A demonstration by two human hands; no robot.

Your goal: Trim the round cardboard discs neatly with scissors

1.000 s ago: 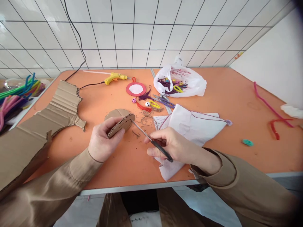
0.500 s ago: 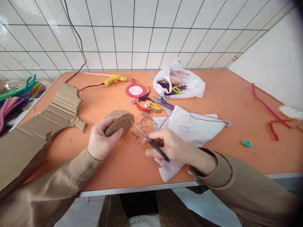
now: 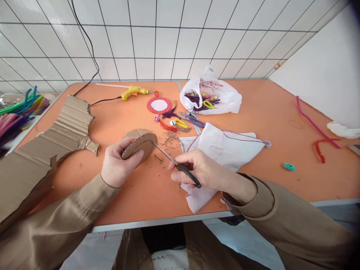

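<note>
On the orange tabletop point(image 3: 129, 200), a torn brown cardboard sheet point(image 3: 33, 161) is spread at the left, and a yellow glue gun point(image 3: 132, 92) is placed beside a red-rimmed white circle point(image 3: 159, 105). A folded white cloth with dark-red stitching point(image 3: 233, 146) is partly covered by the right hand point(image 3: 201, 168). A round brown cardboard disc point(image 3: 136, 149) is pinched between the thumb and fingers of the left hand point(image 3: 116, 165); black-handled metal scissors point(image 3: 188, 174) are grasped in the right, their blades set against the disc's right side. Fluted corrugation is exposed along its rim, and a dark curved line is seen on its smooth face.
</note>
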